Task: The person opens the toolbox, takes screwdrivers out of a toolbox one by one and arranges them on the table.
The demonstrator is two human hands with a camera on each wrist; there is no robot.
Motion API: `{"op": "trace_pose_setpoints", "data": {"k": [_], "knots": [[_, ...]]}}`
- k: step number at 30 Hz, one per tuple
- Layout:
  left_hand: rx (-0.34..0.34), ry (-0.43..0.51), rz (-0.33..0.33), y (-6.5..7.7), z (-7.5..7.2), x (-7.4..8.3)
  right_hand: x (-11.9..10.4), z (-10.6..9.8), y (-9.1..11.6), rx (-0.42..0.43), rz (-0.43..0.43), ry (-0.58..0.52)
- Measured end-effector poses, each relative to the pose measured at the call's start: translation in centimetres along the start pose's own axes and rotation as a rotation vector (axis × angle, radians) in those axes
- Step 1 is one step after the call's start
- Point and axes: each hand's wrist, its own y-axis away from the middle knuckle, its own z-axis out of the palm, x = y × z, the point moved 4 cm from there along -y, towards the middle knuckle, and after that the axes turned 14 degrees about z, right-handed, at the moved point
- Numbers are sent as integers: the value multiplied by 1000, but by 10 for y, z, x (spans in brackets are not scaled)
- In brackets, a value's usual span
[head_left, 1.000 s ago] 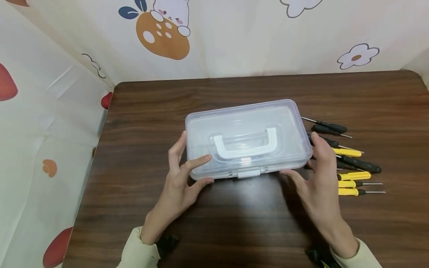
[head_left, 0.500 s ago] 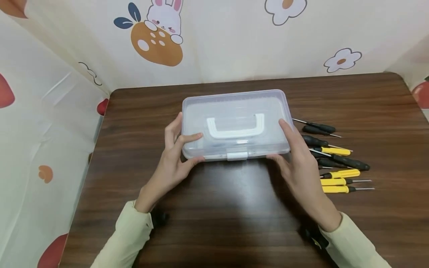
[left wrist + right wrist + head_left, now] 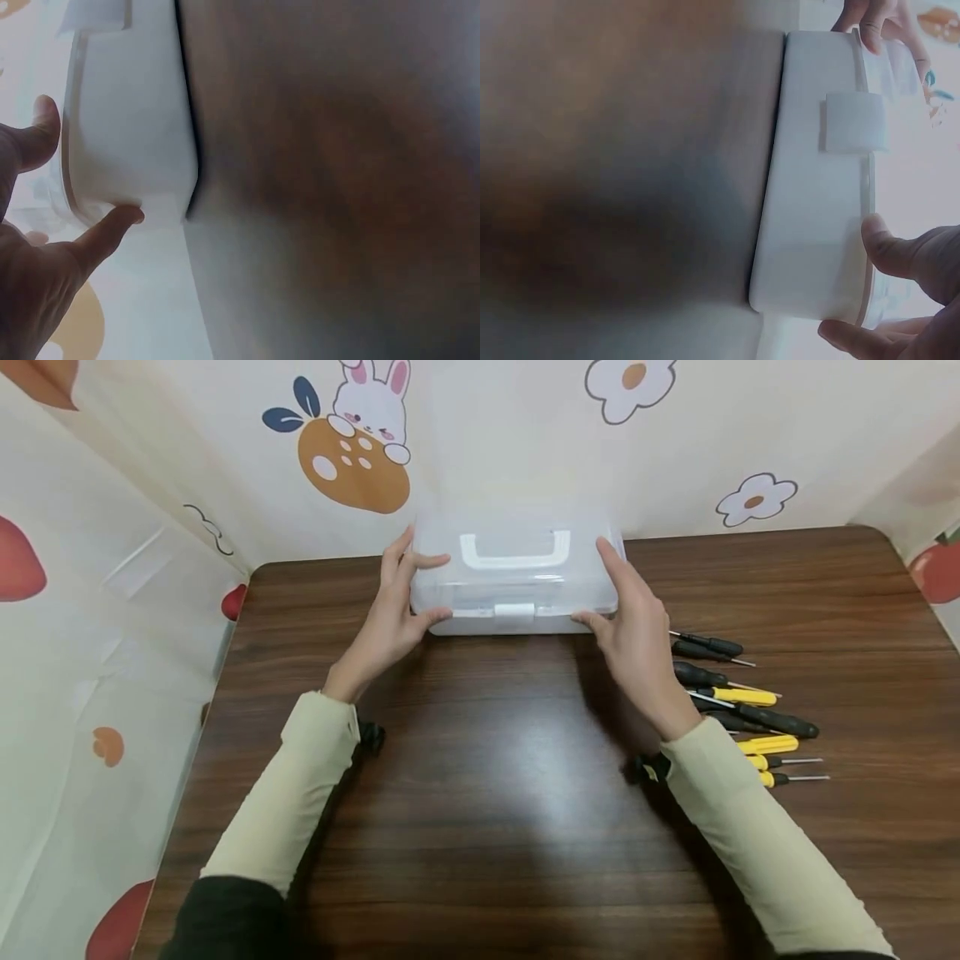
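Note:
A translucent plastic toolbox (image 3: 480,589) stands at the back edge of the table. Its lid is down, with a white carrying handle (image 3: 514,562) on top and a white latch (image 3: 514,613) at the front. My left hand (image 3: 386,614) grips its left end, thumb at the front lid rim and another finger on the lid. The right end is held by my right hand (image 3: 637,631), thumb on the front rim too. In the right wrist view the front wall of the toolbox (image 3: 810,202) sits close along the tabletop, with the thumb of my right hand (image 3: 930,262) at the rim.
Several black and yellow screwdrivers (image 3: 768,745) lie in a loose row on the wooden table (image 3: 480,793), right of the toolbox and partly behind my right forearm. A patterned wall covering (image 3: 510,452) rises directly behind the table and along its left side.
Both hands have carried the toolbox away from me, from mid-table to the back edge by the wall. The right hand has shifted its fingers onto the lid. The screwdrivers stay put.

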Motion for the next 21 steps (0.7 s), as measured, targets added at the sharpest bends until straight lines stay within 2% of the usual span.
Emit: {"op": "trace_pose_setpoints", "data": {"k": [5, 9, 13, 17, 19, 21], "knots": [[3, -4, -41, -20, 0, -11, -1, 6, -24, -9, 34, -11], [22, 4, -16, -24, 0, -13, -1, 6, -34, -12, 46, -21], [39, -14, -4, -23, 3, -13, 0, 5, -39, -59, 59, 6], [27, -122, -69, -18, 7, 2, 2, -4, -35, -124, 84, 101], [22, -200, -101, -12, 7, 17, 2, -11, -28, -104, 64, 153], [46, -291, -103, -4, 5, 33, 1, -19, -17, -39, 13, 174]]}}
